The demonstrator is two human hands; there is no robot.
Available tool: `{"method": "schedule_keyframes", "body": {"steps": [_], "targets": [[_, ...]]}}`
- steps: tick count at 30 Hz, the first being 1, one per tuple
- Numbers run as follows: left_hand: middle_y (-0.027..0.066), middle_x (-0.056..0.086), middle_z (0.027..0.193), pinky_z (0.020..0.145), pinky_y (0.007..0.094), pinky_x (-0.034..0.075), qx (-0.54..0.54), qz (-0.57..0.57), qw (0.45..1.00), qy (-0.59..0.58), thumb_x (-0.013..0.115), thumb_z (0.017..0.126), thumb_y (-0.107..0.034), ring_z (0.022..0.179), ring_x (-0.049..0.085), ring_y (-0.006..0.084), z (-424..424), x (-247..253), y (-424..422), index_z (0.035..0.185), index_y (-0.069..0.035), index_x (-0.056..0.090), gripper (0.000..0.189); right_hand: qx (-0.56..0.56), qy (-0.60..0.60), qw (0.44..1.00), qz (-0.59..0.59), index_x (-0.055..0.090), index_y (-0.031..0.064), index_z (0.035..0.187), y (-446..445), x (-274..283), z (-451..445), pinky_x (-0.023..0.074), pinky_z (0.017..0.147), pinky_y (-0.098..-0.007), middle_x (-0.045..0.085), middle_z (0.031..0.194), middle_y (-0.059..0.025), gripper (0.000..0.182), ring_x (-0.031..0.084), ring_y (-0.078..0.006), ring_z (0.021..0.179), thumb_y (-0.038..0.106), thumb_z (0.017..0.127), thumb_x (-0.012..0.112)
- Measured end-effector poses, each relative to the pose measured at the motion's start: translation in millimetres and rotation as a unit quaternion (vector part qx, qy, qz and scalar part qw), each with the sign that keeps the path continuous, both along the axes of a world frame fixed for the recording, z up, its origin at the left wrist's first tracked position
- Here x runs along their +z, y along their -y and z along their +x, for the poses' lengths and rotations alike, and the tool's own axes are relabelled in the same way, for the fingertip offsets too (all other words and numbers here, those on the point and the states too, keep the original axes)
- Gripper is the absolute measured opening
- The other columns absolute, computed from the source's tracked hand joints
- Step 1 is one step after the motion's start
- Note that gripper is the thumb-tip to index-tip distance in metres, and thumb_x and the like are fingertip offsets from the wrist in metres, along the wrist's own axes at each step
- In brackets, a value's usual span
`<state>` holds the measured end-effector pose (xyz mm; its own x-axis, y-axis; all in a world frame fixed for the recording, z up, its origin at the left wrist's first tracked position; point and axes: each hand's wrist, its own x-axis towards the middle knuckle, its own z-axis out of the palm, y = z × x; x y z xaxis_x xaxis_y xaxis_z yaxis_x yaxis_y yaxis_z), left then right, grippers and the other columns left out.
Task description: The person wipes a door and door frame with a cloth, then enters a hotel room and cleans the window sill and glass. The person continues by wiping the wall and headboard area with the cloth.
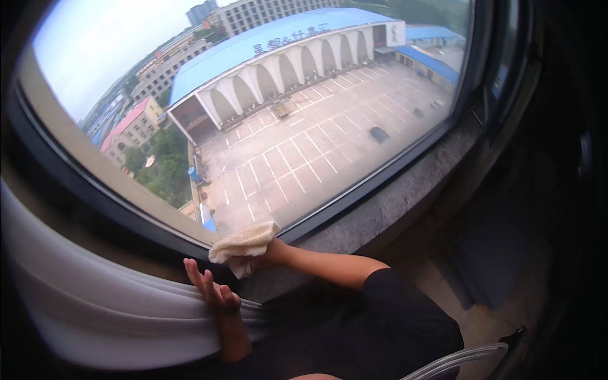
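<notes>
My right hand grips a cream terry cloth at the lower corner of a large window. The cloth covers part of the dark window frame and hangs down in folds under my fingers, most of which it hides. To the left of the cloth, my left hand is raised with its fingers apart and nothing in it. Behind that hand a white curtain is gathered in soft folds. Whether the left hand touches the curtain cannot be told.
A grey stone sill runs along the window's lower edge to the right. Through the window glass a parking lot and a blue-roofed building bearing writing show far below. A dark flat object stands at the right; a clear curved rim crosses the bottom.
</notes>
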<state>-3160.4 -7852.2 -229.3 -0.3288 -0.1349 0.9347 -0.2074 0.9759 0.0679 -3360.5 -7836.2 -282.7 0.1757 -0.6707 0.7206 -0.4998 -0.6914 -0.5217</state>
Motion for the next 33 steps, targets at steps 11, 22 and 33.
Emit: {"method": "schedule_keyframes", "body": {"steps": [11,22,33], "targets": [[0.0241,0.032,0.159,0.120,0.0581,0.022,-0.038,-0.021,0.999,0.018,0.032,0.106,-0.028,0.148,0.029,0.0424,-70.1,41.5,10.0,0.149,-0.006,0.041,0.049,-0.416,-0.005,0.905,-0.092,0.071,0.0261,0.122,-126.3,-24.1,-153.2,0.0358,0.116,-0.0497,0.060,0.138,0.0002,0.039,0.051,-0.0264,0.134,0.018,0.084,0.072],[0.0205,0.032,0.160,0.122,0.0582,0.020,-0.117,-0.086,0.989,0.039,0.031,0.106,-0.026,0.148,0.029,0.0410,-244.8,69.0,-18.5,0.151,-0.010,0.039,0.048,-0.517,0.547,0.628,-0.199,0.052,-0.0001,0.135,-142.8,-62.6,-431.9,0.0422,0.105,-0.0370,0.060,0.130,-0.0158,0.042,0.057,-0.0292,0.123,0.017,0.098,0.061],[0.0208,0.034,0.158,0.120,0.0578,0.026,-0.195,0.005,0.977,0.088,0.034,0.106,-0.027,0.147,0.033,0.0390,-347.1,49.1,-89.2,0.149,-0.014,0.043,0.046,-0.527,0.652,0.485,-0.247,0.059,-0.0061,0.127,-221.4,-57.8,-678.6,0.0478,0.099,-0.0365,0.066,0.127,-0.0191,0.040,0.064,-0.0300,0.116,0.019,0.097,0.056]]}}
